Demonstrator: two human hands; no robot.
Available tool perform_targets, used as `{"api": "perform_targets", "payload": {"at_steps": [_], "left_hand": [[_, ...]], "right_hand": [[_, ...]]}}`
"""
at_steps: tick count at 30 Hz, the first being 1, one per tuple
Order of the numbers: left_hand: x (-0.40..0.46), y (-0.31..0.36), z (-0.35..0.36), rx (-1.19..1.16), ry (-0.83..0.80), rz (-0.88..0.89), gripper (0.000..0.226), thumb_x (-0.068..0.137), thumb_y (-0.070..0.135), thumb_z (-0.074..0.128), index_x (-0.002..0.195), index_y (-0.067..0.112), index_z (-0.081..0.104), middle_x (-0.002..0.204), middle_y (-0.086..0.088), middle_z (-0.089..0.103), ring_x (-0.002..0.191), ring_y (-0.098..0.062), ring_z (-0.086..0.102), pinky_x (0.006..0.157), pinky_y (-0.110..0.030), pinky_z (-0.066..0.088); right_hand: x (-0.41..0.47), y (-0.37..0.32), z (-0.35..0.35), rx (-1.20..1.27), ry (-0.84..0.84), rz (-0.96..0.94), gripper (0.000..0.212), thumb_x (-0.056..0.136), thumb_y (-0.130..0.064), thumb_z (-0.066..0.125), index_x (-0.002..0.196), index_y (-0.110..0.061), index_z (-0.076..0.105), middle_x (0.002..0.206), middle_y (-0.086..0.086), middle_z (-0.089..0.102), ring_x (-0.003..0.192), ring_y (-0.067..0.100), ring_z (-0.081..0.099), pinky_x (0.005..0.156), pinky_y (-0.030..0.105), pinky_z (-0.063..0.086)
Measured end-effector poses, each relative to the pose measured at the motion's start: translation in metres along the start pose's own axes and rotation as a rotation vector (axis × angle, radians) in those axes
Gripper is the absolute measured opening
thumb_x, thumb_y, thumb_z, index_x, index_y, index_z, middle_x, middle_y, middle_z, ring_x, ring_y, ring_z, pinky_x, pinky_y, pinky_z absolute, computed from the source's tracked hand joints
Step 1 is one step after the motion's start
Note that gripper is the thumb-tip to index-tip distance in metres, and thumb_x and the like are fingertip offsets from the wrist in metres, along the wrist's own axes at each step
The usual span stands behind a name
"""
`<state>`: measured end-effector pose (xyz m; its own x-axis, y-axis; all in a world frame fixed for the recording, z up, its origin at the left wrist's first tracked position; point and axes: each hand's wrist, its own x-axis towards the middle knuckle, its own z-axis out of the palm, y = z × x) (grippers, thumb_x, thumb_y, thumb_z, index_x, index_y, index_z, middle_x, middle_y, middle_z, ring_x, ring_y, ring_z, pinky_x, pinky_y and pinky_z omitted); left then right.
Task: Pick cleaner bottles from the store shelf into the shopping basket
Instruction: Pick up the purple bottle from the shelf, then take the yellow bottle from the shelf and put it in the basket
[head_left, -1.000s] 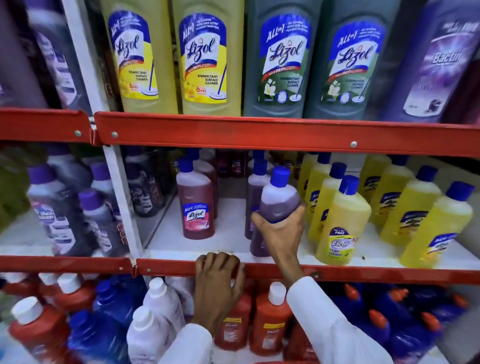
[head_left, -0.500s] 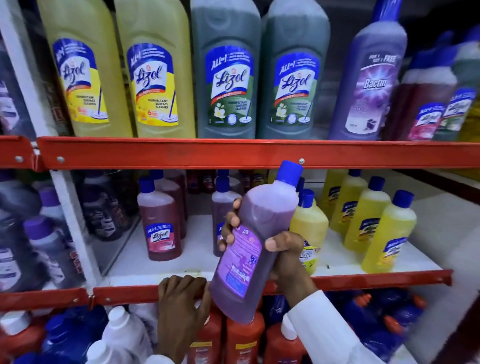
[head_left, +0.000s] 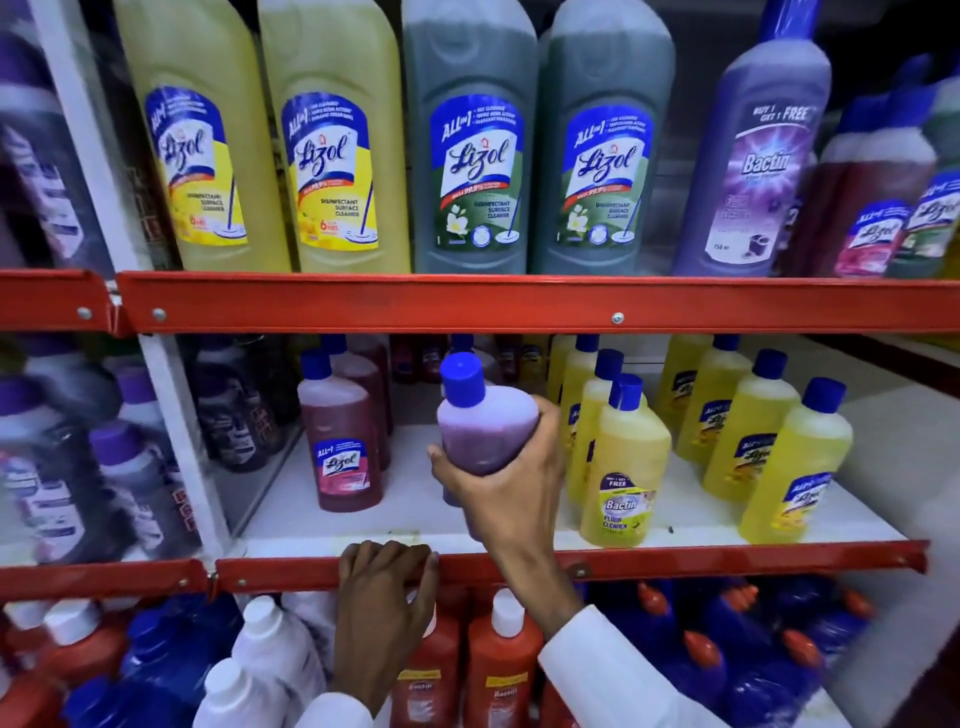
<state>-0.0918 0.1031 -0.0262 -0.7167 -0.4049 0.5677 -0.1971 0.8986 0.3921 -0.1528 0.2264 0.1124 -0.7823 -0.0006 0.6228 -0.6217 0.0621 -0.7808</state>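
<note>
Head view is showing my right hand wrapping its fingers around the lower body of a purple cleaner bottle with a blue cap, holding it upright over the middle shelf, near the front edge. My left hand is curling over the red shelf rail just below and left of that bottle, fingers bent on the metal, gripping nothing else. No shopping basket is showing anywhere, so I am judging the job as barely begun: one bottle is in my grip and nothing is visibly placed yet, with the carry to the basket left to do.

I cannot read my bottle's label, which is facing away. Just left of it, a dark red bottle is reading "All in 1 Lizol". Just right, a yellow bottle is reading "Bactin Floor Cleaner" with "Free" above. On the shelf above, large yellow jugs and green jugs are reading "Lizol Disinfectant Surface Cleaner", and a tall purple bottle is reading "Buy 1 Get 1 Free, Bactin".
</note>
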Motion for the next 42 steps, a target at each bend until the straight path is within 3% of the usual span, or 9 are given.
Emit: {"api": "perform_targets", "payload": {"at_steps": [5, 9, 11, 15, 19, 29, 33, 39, 42], "left_hand": [[-0.001, -0.002, 0.000, -0.036, 0.010, 0.000, 0.023, 0.092, 0.037, 0.050, 0.079, 0.027, 0.065, 0.074, 0.008, 0.066, 0.076, -0.021, 0.053, 0.083, -0.041, 0.042], [0.000, -0.002, 0.003, -0.045, -0.004, 0.006, 0.019, 0.094, 0.036, 0.053, 0.080, 0.029, 0.062, 0.073, 0.008, 0.063, 0.077, -0.020, 0.049, 0.084, -0.039, 0.040], [0.000, -0.003, 0.003, -0.052, -0.002, 0.006, 0.017, 0.094, 0.037, 0.054, 0.081, 0.030, 0.062, 0.073, 0.008, 0.062, 0.077, -0.021, 0.048, 0.085, -0.039, 0.040], [0.001, -0.003, 0.004, -0.055, -0.002, 0.012, 0.016, 0.093, 0.036, 0.055, 0.082, 0.029, 0.063, 0.076, 0.008, 0.065, 0.079, -0.020, 0.049, 0.085, -0.039, 0.040], [0.001, -0.003, 0.005, -0.064, 0.006, 0.004, 0.015, 0.093, 0.037, 0.055, 0.087, 0.029, 0.066, 0.082, 0.010, 0.068, 0.082, -0.019, 0.051, 0.088, -0.040, 0.041], [0.000, -0.003, 0.010, -0.066, 0.021, -0.003, 0.016, 0.092, 0.037, 0.054, 0.086, 0.029, 0.067, 0.084, 0.008, 0.070, 0.084, -0.021, 0.052, 0.090, -0.043, 0.041], [-0.001, -0.003, 0.011, -0.057, 0.017, -0.013, 0.016, 0.092, 0.038, 0.054, 0.086, 0.029, 0.066, 0.084, 0.008, 0.069, 0.084, -0.021, 0.053, 0.090, -0.044, 0.042], [-0.006, 0.012, 0.012, -0.028, 0.044, -0.003, 0.017, 0.087, 0.036, 0.060, 0.101, 0.028, 0.064, 0.101, 0.004, 0.070, 0.100, -0.023, 0.055, 0.098, -0.048, 0.042], [-0.011, 0.035, 0.017, -0.082, 0.071, 0.040, 0.020, 0.086, 0.031, 0.061, 0.105, 0.025, 0.063, 0.106, 0.002, 0.068, 0.103, -0.024, 0.056, 0.094, -0.046, 0.045]], "right_hand": [[0.001, 0.014, 0.016, 0.029, 0.090, 0.139, 0.091, 0.052, -0.034, 0.097, 0.122, -0.010, 0.044, 0.108, -0.002, 0.053, 0.093, 0.006, 0.049, 0.070, -0.002, 0.036], [0.007, 0.032, 0.028, -0.025, 0.043, 0.197, 0.087, 0.054, -0.044, 0.094, 0.111, -0.018, 0.035, 0.113, 0.008, 0.057, 0.102, 0.025, 0.059, 0.081, 0.027, 0.048], [0.007, 0.041, 0.035, -0.059, 0.029, 0.208, 0.087, 0.055, -0.046, 0.094, 0.112, -0.012, 0.036, 0.115, 0.012, 0.057, 0.105, 0.028, 0.059, 0.084, 0.033, 0.050], [0.004, 0.054, 0.044, -0.090, 0.004, 0.205, 0.094, 0.056, -0.045, 0.093, 0.120, -0.003, 0.038, 0.119, 0.013, 0.055, 0.108, 0.026, 0.057, 0.081, 0.021, 0.043], [0.000, 0.064, 0.047, -0.106, 0.010, 0.190, 0.098, 0.055, -0.042, 0.094, 0.126, -0.004, 0.039, 0.123, 0.014, 0.055, 0.113, 0.027, 0.057, 0.090, 0.029, 0.049], [0.004, 0.066, 0.039, -0.095, -0.022, 0.223, 0.098, 0.054, -0.038, 0.096, 0.128, -0.005, 0.040, 0.125, 0.011, 0.057, 0.107, 0.019, 0.056, 0.086, 0.022, 0.047], [0.002, 0.066, 0.033, -0.096, -0.041, 0.231, 0.099, 0.054, -0.038, 0.096, 0.130, -0.007, 0.040, 0.127, 0.010, 0.056, 0.115, 0.025, 0.057, 0.089, 0.023, 0.048], [-0.011, 0.066, -0.001, -0.101, -0.118, 0.197, 0.103, 0.060, -0.044, 0.092, 0.140, -0.014, 0.035, 0.130, -0.002, 0.049, 0.117, 0.012, 0.052, 0.091, 0.012, 0.047], [-0.024, 0.072, -0.040, -0.125, -0.007, 0.082, 0.074, 0.070, -0.038, 0.088, 0.130, -0.019, 0.048, 0.122, -0.002, 0.057, 0.108, 0.013, 0.058, 0.090, 0.034, 0.054]]}}
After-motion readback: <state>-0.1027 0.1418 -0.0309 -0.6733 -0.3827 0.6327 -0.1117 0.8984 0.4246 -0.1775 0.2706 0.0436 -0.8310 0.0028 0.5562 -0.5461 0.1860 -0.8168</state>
